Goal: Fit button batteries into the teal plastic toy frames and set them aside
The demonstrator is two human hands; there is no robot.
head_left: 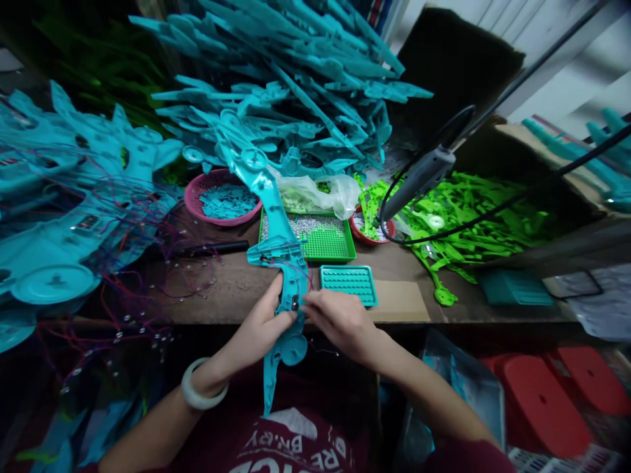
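Note:
A long turquoise plastic shell (280,226) slants up and away from my body, its ribbed inner side facing me. My left hand (263,322) grips it from the left near its lower part, thumb lying across it. Close to that thumb sits a small dark and metallic component (294,302) inside the shell. My right hand (342,318) is at the shell's right edge, fingers pinched together beside the component; whatever lies between the fingertips is too small to make out. Thin red and blue wires (296,263) run along the shell above my hands.
A green tray (349,253) of small metal pieces, a teal ribbed tray (348,284) and a pink basket (190,203) of turquoise parts stand ahead. An electric screwdriver (419,180) hangs at right over lime-green parts (473,217). Wired turquoise shells (54,243) pile up left.

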